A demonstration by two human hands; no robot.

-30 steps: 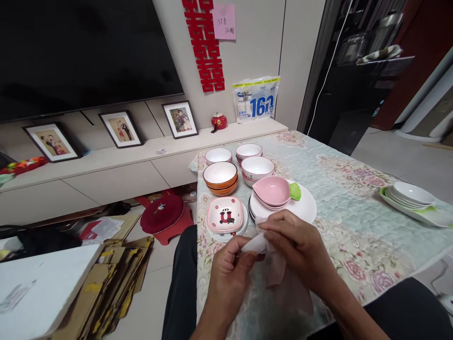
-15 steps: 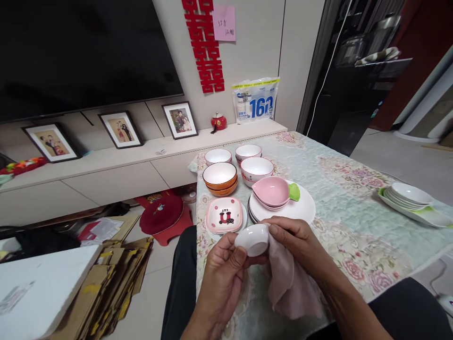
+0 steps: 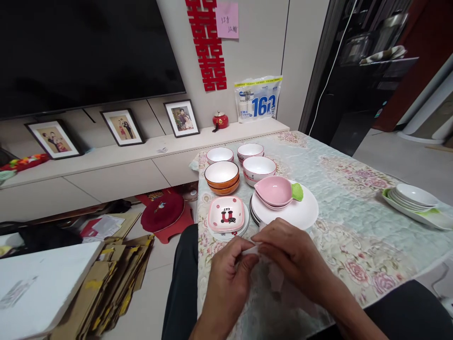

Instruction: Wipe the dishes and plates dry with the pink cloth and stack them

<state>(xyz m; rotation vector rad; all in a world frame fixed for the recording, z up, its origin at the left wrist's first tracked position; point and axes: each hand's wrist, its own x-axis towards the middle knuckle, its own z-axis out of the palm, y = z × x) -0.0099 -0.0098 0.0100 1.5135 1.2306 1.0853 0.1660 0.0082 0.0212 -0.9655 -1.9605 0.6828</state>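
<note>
My left hand (image 3: 230,278) is closed around a small white dish (image 3: 250,251), which shows only as a pale sliver between the fingers. Against the dish, my right hand (image 3: 295,257) is curled over a thin pink cloth (image 3: 275,277); part of the cloth hangs beneath the palm in shadow. Just beyond my left hand lies a square pink-rimmed dish with a cat design (image 3: 214,223), stacked on round plates. Past my right hand, a pink fruit-shaped bowl with a green leaf handle (image 3: 273,190) rests on a large white plate (image 3: 308,208).
Orange bowls (image 3: 223,189) and white red-rimmed bowls (image 3: 259,166) stand farther back on the flowered tablecloth (image 3: 354,236). At right, small white dishes (image 3: 415,194) sit stacked on a leaf-edged platter. A red stool (image 3: 164,215) and flattened cardboard (image 3: 106,283) are left of the table.
My right hand has moved left over the small white dish with the cloth, covering most of it. The dish has tilted and is now mostly hidden. The view has shifted slightly.
</note>
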